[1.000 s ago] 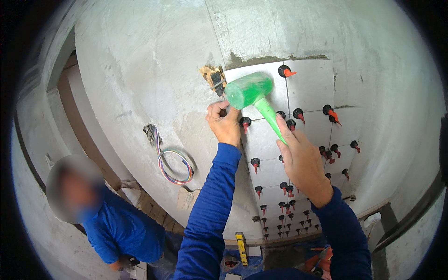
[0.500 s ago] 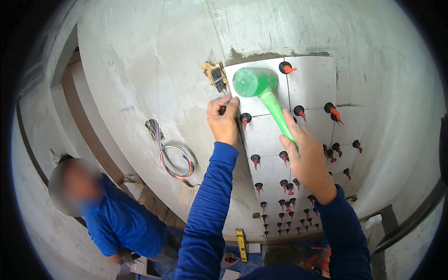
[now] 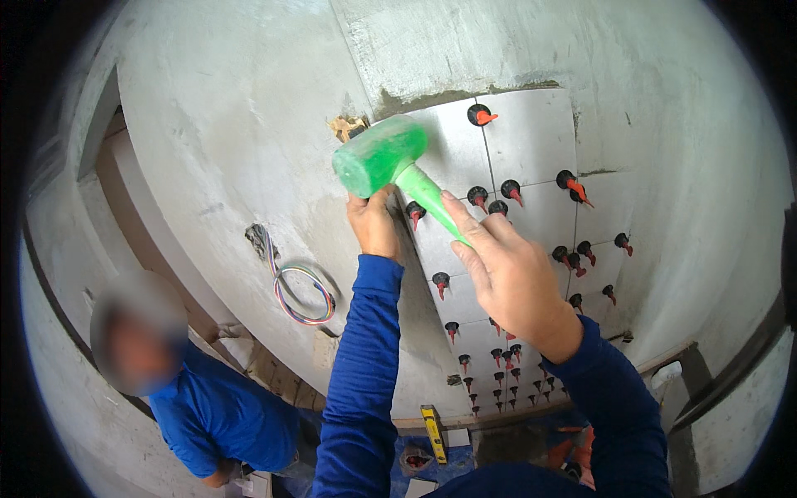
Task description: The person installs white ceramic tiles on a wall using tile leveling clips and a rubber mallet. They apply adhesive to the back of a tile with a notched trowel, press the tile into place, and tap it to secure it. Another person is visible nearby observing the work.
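From afar I see R hand (image 3: 519, 278) wrapped round the handle (image 3: 433, 199) of a green mallet (image 3: 403, 167). Its long axis slants up-left from R hand; head (image 3: 378, 158) just above L hand (image 3: 375, 226), the nearer one. L fingertips hidden; can't tell if they pinch. Behind & above R hand, white tiles (image 3: 531, 133) w/ red-&-black clips (image 3: 511, 191); bare grey wall (image 3: 199, 133) left of L hand; co-worker (image 3: 220, 407) below-left of it.

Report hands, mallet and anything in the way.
Right hand gripping green mallet. Left hand near upper left tile. Mallet partly hiding left hand from view.
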### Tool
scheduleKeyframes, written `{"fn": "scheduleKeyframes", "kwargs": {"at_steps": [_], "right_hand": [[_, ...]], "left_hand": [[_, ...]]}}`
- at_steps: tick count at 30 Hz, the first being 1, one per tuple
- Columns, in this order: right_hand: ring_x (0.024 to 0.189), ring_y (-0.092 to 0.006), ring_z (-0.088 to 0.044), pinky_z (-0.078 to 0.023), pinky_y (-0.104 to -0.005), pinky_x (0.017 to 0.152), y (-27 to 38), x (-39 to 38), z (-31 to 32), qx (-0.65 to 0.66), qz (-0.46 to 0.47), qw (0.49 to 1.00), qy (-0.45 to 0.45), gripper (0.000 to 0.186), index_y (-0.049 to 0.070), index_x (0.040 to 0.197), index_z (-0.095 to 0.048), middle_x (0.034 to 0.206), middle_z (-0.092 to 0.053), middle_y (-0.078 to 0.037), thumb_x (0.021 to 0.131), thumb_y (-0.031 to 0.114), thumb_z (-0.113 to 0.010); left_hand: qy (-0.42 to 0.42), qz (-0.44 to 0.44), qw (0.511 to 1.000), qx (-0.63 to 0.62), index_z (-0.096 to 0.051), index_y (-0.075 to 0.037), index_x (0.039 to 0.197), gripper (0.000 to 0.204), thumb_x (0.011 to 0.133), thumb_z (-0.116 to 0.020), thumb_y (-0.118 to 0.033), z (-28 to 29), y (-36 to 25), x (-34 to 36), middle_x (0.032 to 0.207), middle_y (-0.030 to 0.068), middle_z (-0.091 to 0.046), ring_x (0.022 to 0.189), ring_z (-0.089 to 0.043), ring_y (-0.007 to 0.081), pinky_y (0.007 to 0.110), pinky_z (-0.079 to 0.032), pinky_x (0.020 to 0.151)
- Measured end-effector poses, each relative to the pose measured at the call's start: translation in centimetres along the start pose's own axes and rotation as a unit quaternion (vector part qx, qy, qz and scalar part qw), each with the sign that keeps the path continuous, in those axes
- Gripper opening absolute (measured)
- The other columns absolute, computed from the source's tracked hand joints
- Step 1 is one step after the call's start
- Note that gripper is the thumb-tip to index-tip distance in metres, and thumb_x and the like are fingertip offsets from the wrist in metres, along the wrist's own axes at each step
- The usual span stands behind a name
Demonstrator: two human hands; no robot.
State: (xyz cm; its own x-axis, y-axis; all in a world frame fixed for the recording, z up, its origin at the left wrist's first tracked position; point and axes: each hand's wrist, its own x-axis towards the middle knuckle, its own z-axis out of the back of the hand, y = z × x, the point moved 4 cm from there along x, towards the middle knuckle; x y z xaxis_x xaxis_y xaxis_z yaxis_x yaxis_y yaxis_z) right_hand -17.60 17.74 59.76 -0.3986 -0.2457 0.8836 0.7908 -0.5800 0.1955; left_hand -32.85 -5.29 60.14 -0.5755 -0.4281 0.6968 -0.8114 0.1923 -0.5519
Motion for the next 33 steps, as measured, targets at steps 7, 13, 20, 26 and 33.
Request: {"fn": "scheduleKeyframes", "kwargs": {"at_steps": [7, 13, 20, 26, 33], "right_hand": [[0.067, -0.0343, -0.058, -0.050, -0.0439, 0.063, -0.9, 1.4, -0.7, -0.068, -0.014, 0.997, -0.046, 0.059, 0.018, 0.156, -0.051, 0.084, -0.053, -0.014, 0.100, 0.013, -0.067], [0.068, -0.0333, -0.057, -0.049, -0.0441, 0.064, -1.1, 0.8, -0.7, -0.064, -0.014, 0.997, -0.039, 0.058, 0.015, 0.156, -0.051, 0.083, -0.053, -0.015, 0.100, 0.013, -0.067], [0.073, -0.0362, -0.063, -0.052, -0.0443, 0.068, -2.1, -1.4, 0.4, -0.021, -0.073, 0.997, -0.016, 0.059, 0.013, 0.157, -0.048, 0.089, -0.059, -0.017, 0.101, 0.013, -0.064], [0.078, -0.0245, -0.065, -0.052, -0.0371, 0.071, -4.8, -8.8, 4.5, 0.069, -0.086, 0.994, -0.022, 0.055, 0.003, 0.155, -0.049, 0.096, -0.068, -0.016, 0.101, 0.007, -0.061], [0.068, -0.0100, -0.056, -0.046, -0.0257, 0.060, -11.9, -15.0, 10.4, 0.210, -0.219, 0.952, -0.044, 0.060, -0.007, 0.155, -0.044, 0.086, -0.064, -0.007, 0.099, 0.005, -0.062]], "left_hand": [[0.038, -0.066, 0.992, 0.105, -0.069, -0.001, 0.119, 0.027, 0.094, -0.060, -0.001, 0.3, -0.1, 0.1, 0.117, 0.0074, -0.068, 0.107, -0.064, 0.0173, 0.031, -0.048, 0.100], [0.033, -0.041, 0.996, 0.079, -0.075, -0.002, 0.110, 0.025, 0.085, -0.074, 0.001, 0.4, 0.0, 0.2, 0.106, 0.0018, -0.058, 0.089, -0.054, 0.0117, 0.027, -0.046, 0.082], [0.036, -0.029, 0.996, 0.078, -0.075, -0.001, 0.114, 0.029, 0.085, -0.073, -0.002, 0.3, -0.3, 0.2, 0.104, 0.0011, -0.058, 0.089, -0.055, 0.0121, 0.027, -0.047, 0.084], [0.027, -0.058, 0.993, 0.095, -0.073, -0.003, 0.116, 0.030, 0.086, -0.073, -0.006, 0.5, -0.6, -0.3, 0.103, 0.0007, -0.058, 0.091, -0.053, 0.0141, 0.027, -0.044, 0.086], [0.002, -0.026, 0.998, 0.049, -0.068, -0.005, 0.110, 0.022, 0.090, -0.077, -0.007, 0.1, -0.4, -0.9, 0.089, -0.0061, -0.052, 0.081, -0.045, 0.0055, 0.021, -0.039, 0.075]]}}
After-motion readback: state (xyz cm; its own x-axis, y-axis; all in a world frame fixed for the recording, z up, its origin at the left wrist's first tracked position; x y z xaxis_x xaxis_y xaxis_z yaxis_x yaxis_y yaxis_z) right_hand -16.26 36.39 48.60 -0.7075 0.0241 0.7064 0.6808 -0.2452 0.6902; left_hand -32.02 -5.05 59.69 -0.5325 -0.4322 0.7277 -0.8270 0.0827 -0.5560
